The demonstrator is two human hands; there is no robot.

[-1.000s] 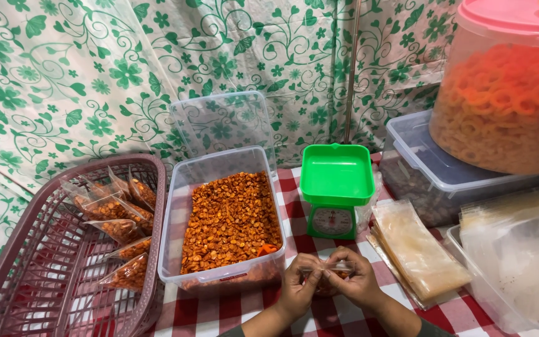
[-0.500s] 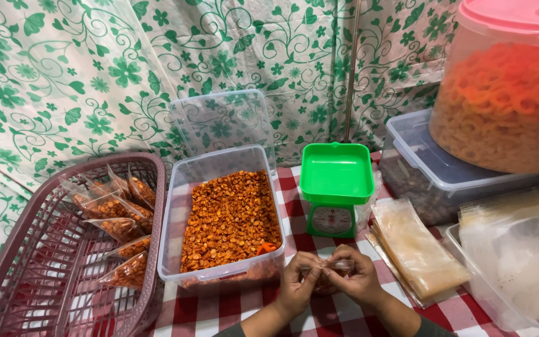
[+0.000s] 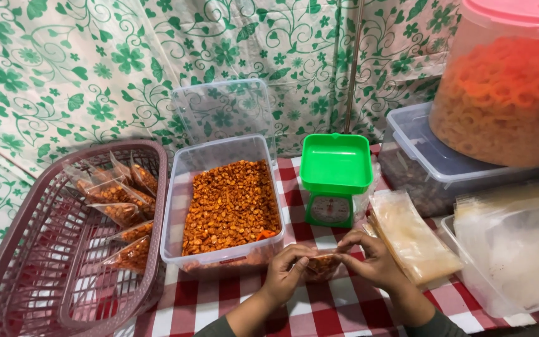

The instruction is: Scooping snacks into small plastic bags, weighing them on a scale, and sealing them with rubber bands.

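Left hand [image 3: 285,269] and right hand [image 3: 369,259] both pinch a small snack packet [image 3: 321,267] (beside the clear tub [image 3: 176,206]).

Green scale [image 3: 335,178]; maroon basket [image 3: 45,262]; red-white checked tablecloth [image 3: 344,306]; snack [image 3: 232,206] apparently orange-brown.

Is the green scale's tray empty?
Yes: the green tray on the scale holds nothing, while both hands, left and right, hold a small filled bag in front of it.
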